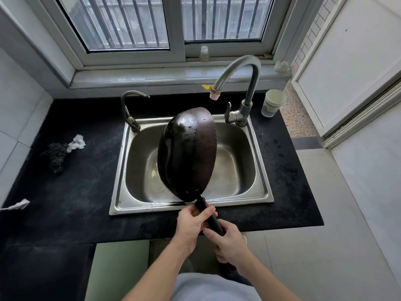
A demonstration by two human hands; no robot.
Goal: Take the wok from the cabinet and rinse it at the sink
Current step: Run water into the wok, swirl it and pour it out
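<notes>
The scene is viewed from a single head-worn wide-angle camera, aimed forward and steeply down, close above the sink (pixel 191 205), with the window (pixel 173 29) at the top.

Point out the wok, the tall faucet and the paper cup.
wok (pixel 191 153): head view, wet outer belly.
tall faucet (pixel 238 64): head view, top of the arch.
paper cup (pixel 273 103): head view, side wall.
</notes>
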